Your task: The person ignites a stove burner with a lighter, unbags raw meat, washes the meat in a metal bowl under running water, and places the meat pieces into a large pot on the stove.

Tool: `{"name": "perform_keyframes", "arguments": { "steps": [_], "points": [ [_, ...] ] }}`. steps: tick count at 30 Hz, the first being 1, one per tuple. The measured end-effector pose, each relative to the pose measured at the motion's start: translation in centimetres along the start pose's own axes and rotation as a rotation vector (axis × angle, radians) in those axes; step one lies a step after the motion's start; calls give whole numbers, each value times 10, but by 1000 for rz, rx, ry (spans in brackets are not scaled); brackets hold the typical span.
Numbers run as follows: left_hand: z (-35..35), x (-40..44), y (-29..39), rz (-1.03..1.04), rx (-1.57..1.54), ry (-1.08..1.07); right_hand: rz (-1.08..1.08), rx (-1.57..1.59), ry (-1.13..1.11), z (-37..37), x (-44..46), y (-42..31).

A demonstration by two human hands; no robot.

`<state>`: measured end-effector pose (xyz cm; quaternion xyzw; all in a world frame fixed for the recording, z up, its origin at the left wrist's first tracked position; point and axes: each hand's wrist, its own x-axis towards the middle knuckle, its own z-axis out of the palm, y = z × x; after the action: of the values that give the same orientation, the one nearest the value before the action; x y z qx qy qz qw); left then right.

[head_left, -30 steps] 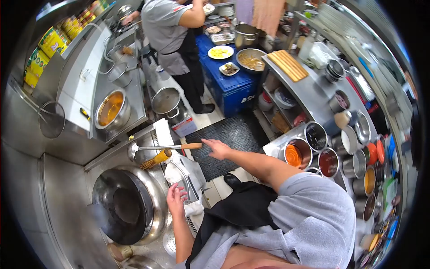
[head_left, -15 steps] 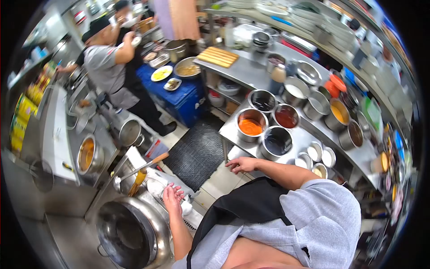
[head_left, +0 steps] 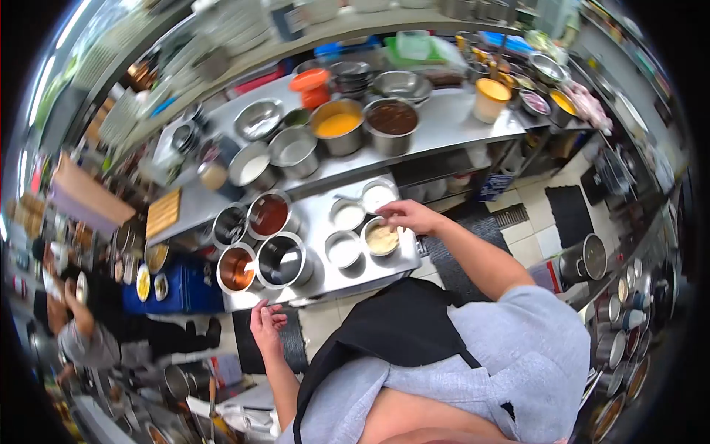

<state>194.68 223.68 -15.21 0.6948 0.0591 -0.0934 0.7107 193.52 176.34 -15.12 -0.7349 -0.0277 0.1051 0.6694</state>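
My right hand (head_left: 407, 217) is over the rim of a small steel container of pale yellowish powder (head_left: 382, 237), fingers curled; whether they touch or grip anything is too small to tell. Beside it stand containers of white contents (head_left: 343, 249). My left hand (head_left: 267, 323) hangs in the air with nothing in it, fingers apart and slightly bent. It is just in front of the low steel table's edge, below a pot of dark liquid (head_left: 281, 259) and a pot of orange sauce (head_left: 237, 268). A pot of red sauce (head_left: 271, 214) stands behind them.
Beyond is a long steel counter (head_left: 451, 118) with a pot of yellow liquid (head_left: 336, 126), a pot of brown sauce (head_left: 391, 126) and a wooden board (head_left: 163, 212). At the left, a co-worker (head_left: 92, 340) stands by a blue chest (head_left: 185, 293). The wok station is at bottom left.
The view has swung right from the wok station to the sauce table. My right hand has moved from open air to the powder container. My left hand now hangs by the table, still empty.
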Motion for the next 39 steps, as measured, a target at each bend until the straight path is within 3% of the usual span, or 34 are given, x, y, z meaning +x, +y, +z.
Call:
{"name": "perform_keyframes", "arguments": {
  "steps": [2,6,8,10,12,15,17,18,20,22,23,27,28,30,34,36,38,39],
  "points": [
    [62,19,9,30,56,-157,175,64,212,-47,-66,5],
    [159,45,30,22,193,-382,325,292,555,-95,-169,89],
    [197,50,40,-14,205,-441,472,278,579,-100,-205,131],
    [227,62,35,-13,256,-488,539,238,581,-102,-232,175],
    [264,69,36,-24,333,-576,505,-157,573,-92,-263,219],
    [316,94,25,-35,400,-782,574,-212,1045,-87,-309,222],
    [355,106,21,-17,474,-928,684,171,1362,-85,-348,224],
    [376,113,21,1,519,-976,737,201,1439,-82,-371,235],
    [414,122,24,68,543,-1032,802,-53,1414,-67,-426,284],
    [451,119,30,90,491,-997,1009,-138,1425,-50,-468,293],
    [468,117,27,86,480,-1003,1148,-100,1466,-44,-483,294],
    [545,100,1,36,550,-1106,1280,85,1520,-47,-518,341],
    [568,91,-8,9,589,-1135,1279,193,1515,-61,-511,316],
    [618,77,-27,-55,683,-1279,1057,71,1548,-71,-518,361],
    [733,63,-31,-110,946,-1531,878,349,1593,-139,-543,339],
    [798,43,-8,93,1092,-1483,785,364,1649,-173,-574,322],
    [854,38,-1,252,1090,-1389,911,552,1662,-198,-614,303],
    [880,25,5,267,1067,-1387,907,501,1754,-202,-631,306]
  ]
}}
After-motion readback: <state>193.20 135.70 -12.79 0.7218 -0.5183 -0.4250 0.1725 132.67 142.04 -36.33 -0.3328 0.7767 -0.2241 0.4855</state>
